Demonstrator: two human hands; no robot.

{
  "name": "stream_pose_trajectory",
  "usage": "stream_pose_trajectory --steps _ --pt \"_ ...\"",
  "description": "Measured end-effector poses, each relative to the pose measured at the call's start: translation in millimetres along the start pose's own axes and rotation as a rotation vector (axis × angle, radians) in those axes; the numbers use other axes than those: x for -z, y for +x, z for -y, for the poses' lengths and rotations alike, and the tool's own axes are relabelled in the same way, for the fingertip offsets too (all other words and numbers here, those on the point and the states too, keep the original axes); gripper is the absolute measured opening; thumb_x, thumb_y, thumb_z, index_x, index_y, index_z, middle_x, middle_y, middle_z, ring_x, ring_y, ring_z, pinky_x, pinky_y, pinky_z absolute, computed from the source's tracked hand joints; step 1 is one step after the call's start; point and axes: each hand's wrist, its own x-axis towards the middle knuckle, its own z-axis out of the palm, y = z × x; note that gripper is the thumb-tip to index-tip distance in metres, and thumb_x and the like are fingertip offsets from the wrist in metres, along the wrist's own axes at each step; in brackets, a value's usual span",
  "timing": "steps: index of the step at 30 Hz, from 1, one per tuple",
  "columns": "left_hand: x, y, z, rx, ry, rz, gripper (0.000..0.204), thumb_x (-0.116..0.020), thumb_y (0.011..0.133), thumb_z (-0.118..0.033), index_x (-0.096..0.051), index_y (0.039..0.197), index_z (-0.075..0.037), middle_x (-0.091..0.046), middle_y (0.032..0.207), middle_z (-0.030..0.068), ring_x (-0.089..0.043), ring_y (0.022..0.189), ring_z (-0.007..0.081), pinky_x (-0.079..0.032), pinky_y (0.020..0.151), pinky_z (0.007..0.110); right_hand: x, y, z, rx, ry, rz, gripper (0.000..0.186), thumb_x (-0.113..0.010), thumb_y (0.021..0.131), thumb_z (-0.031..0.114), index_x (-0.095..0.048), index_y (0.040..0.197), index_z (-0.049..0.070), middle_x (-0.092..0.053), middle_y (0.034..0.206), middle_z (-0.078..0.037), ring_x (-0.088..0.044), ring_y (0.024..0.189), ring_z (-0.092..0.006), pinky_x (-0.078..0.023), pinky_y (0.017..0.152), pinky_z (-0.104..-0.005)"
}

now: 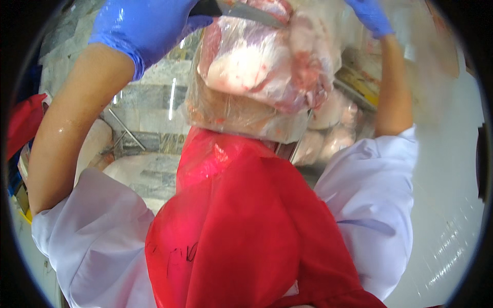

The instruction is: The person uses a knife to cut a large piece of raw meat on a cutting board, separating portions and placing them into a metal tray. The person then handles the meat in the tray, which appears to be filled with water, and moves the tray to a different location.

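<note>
My left hand (141, 31), in a blue glove, is closed round the black handle of a knife (254, 14). The blade points right and lies over the upper part of a large piece of raw meat (244, 64) with pale fat and red patches. Clear plastic film seems to cover part of this meat. Beneath it is a plastic-covered slab or package (236, 115), close in front of my red apron. My right hand (371, 15), also blue-gloved, is to the right of the meat at the top edge; its fingers are cut off and blurred.
More pale pieces of meat (328, 141) lie lower, right of the package, beside a yellow-edged tray or ledge (359, 84). The floor (149, 100) has grey tiles with a thin metal rod-like frame (126, 128). A white surface (447, 179) spans the right side. Something red (23, 123) stands far left.
</note>
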Motion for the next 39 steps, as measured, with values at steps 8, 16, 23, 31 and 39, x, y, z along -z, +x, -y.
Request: stream_pose_trajectory --steps 8,16,23,31,39 --pt "14 36 -23 -0.21 -0.012 0.194 0.025 -0.059 0.086 -0.029 -0.072 0.078 -0.009 -0.068 0.072 0.0148 -0.068 0.068 0.0331 -0.053 0.061 0.045 -80 -35 -13 -0.039 0.218 -0.057 0.061 -0.067 0.089 0.034 -0.049 0.139 0.005 -0.053 0.135 -0.018 -0.048 0.128 -0.0301 -0.033 0.112 -0.039" --pt "-67 -6 -51 0.088 -0.12 0.046 0.04 -0.061 0.087 -0.053 -0.065 0.096 -0.014 -0.069 0.083 0.0108 -0.066 0.073 0.0328 -0.052 0.062 0.043 -140 -61 -119 0.28 -0.63 -0.133 0.045 -0.044 0.093 0.011 -0.049 0.137 0.006 -0.052 0.136 -0.019 -0.052 0.124 -0.0347 -0.042 0.106 -0.0423" --pt "-105 -24 -55 0.242 -0.191 0.084 0.045 -0.059 0.087 -0.058 -0.065 0.095 -0.015 -0.068 0.08 0.0095 -0.066 0.07 0.0325 -0.052 0.059 0.041 -140 -66 -128 0.165 -0.491 -0.238 0.041 -0.039 0.098 0.014 -0.052 0.136 0.006 -0.056 0.133 -0.018 -0.054 0.123 -0.033 -0.041 0.107 -0.0396" --pt "-100 -24 -53 0.24 -0.234 0.044 0.041 -0.059 0.087 -0.053 -0.068 0.09 -0.013 -0.068 0.081 0.015 -0.067 0.073 0.0352 -0.052 0.061 0.044 -137 -54 -151 0.278 -0.551 -0.297 0.043 -0.043 0.095 0.017 -0.052 0.136 0.006 -0.057 0.132 -0.017 -0.056 0.119 -0.0323 -0.042 0.104 -0.0402" --pt "36 49 -85 0.105 0.16 0.35 0.035 -0.058 0.089 -0.043 -0.075 0.086 -0.012 -0.072 0.087 0.0145 -0.07 0.081 0.0326 -0.054 0.073 0.043 -135 -72 -161 0.101 -0.801 -0.187 0.048 -0.04 0.093 0.015 -0.045 0.14 0.011 -0.055 0.133 -0.014 -0.056 0.118 -0.0267 -0.045 0.1 -0.0386"
